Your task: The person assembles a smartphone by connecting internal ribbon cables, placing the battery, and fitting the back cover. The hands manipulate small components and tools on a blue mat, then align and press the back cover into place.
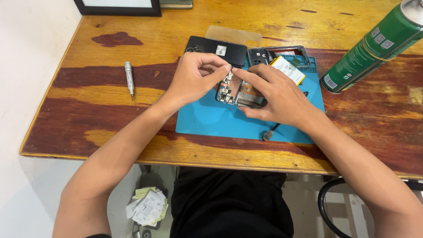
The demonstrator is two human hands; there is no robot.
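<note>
Two hands: both on the opened phone (238, 91).
Left hand (194, 77): fingertips pinched at its top edge.
Right hand (275, 97): fingers curled, steadying it on the mat (211, 119).
Counter (88, 105): screwdriver (129, 79) set aside, within reach.

The bench (110, 94) is glossy varnished wood, patchy and worn. A matt blue rubbery mat (211, 121) lies on it. The screwdriver (128, 78) looks like brushed metal; the green spray can (374, 44), shiny metal.
</note>
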